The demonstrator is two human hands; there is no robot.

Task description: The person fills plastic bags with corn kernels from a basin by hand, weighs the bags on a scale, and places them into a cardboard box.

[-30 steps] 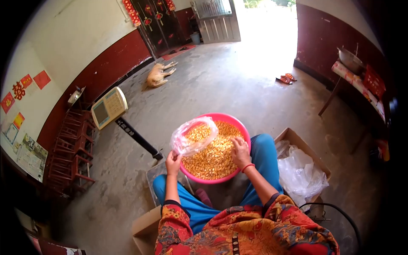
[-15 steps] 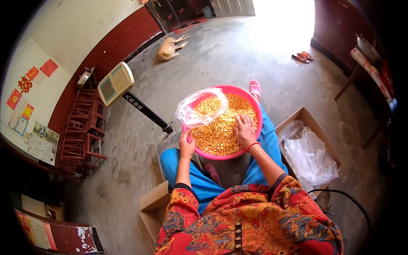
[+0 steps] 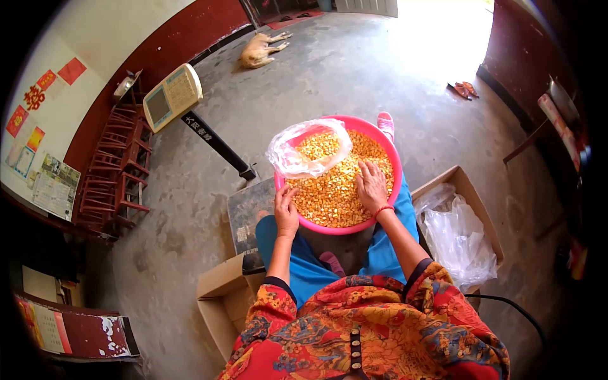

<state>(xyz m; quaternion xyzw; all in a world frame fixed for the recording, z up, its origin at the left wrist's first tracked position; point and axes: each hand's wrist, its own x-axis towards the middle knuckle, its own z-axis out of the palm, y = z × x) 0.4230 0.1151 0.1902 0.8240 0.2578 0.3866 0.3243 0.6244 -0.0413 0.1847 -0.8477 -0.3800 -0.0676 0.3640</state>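
A pink basin point(image 3: 397, 183) full of yellow corn kernels point(image 3: 329, 202) sits between my knees. A clear plastic bag point(image 3: 285, 158), its mouth spread wide, lies over the basin's upper left, with kernels showing inside its opening. My left hand point(image 3: 286, 212) rests at the basin's left rim, below the bag, fingers apart and nothing seen in them. My right hand point(image 3: 372, 187) lies on the corn at the right side, palm down with the fingers spread.
A scale display on a post point(image 3: 218, 145) rises at the left above its platform point(image 3: 247, 209). Cardboard boxes stand on both sides, the right one point(image 3: 465, 183) holding plastic bags point(image 3: 459, 240). A dog point(image 3: 258, 50) lies farther off. Red stools point(image 3: 114, 171) are stacked left.
My left hand has let go of the bag and moved to the basin's rim. My right hand has flattened onto the corn. The view has tilted down, and my legs have shifted.
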